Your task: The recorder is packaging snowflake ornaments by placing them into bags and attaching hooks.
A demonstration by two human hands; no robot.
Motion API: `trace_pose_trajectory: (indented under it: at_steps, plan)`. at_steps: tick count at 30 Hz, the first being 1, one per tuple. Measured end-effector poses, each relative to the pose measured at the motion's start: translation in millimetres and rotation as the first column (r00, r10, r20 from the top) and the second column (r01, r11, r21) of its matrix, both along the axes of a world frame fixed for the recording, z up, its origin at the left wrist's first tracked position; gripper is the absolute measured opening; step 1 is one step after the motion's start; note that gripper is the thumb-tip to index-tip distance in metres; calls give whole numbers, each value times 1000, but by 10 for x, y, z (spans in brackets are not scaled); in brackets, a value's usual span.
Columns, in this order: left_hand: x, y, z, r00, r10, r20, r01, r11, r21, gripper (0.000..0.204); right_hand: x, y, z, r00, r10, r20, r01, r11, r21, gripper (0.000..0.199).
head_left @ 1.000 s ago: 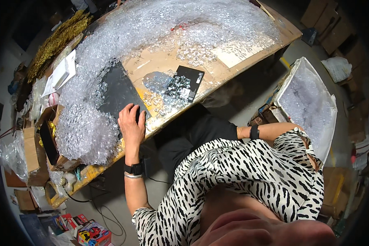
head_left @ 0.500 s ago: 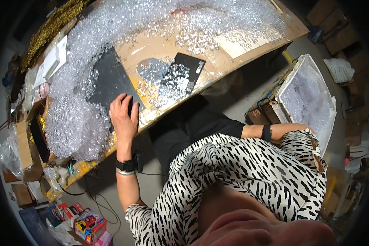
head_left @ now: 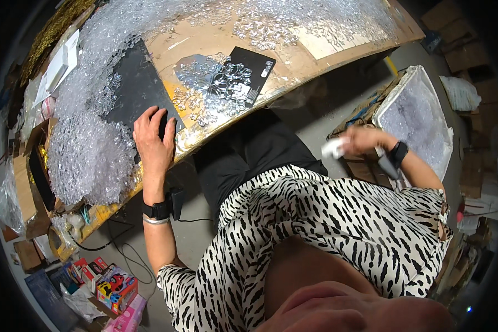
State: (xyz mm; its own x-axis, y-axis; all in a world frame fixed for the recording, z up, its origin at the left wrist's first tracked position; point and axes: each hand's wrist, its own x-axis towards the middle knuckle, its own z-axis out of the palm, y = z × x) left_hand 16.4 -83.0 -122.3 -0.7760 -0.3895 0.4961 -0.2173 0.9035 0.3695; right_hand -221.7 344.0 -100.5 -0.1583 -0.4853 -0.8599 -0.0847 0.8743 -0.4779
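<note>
My left hand [head_left: 154, 142] rests on the near edge of a flat black sheet [head_left: 128, 83], fingers apart and nothing visible in them. To its left a large heap of clear, glittering plastic pieces [head_left: 88, 160] lies on the table. Right of the black sheet, snowflake-like clear pieces [head_left: 189, 99] lie loose, some over a smaller black card [head_left: 258, 73]. My right hand [head_left: 365, 140] hangs off the table's right side, closed on a small white thing [head_left: 333, 148]; motion blur hides its kind.
A white-lined bin [head_left: 412, 110] of clear pieces stands on the floor at the right, beside a white bag [head_left: 460, 93]. An open carton [head_left: 34, 171] sits at the table's left end. Colourful boxes [head_left: 114, 290] and a cable lie on the floor at lower left.
My right hand has come into sight from behind my thigh, now with the small white thing in it. The left hand keeps its place on the black sheet while the whole view shifts slightly.
</note>
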Motion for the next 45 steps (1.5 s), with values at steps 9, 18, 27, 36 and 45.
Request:
trace_pose_trajectory:
  at_steps: [9, 18, 27, 36, 45]
  plan:
    - [-45, 282, 699, 976, -96, -195, 136, 970, 200, 28, 143, -1580, 1147, 899, -81, 430, 368, 671, -644, 18]
    - [-93, 683, 1150, 841, -296, -453, 525, 240, 817, 48, 457, -2132, 1141, 924, 169, 342, 107, 745, -658, 25]
    - [-206, 834, 1246, 846, -48, -530, 522, 273, 808, 14, 470, -2209, 1130, 991, 104, 79, -5, 634, -774, 27]
    - [48, 501, 1375, 820, -205, -534, 547, 556, 626, 41, 568, -2195, 1677, 957, 112, 267, 108, 716, -690, 24]
    - [171, 299, 1452, 604, -382, -699, 746, 580, 327, 73, 825, -2303, 1509, 840, 90, 535, 333, 694, -639, 35]
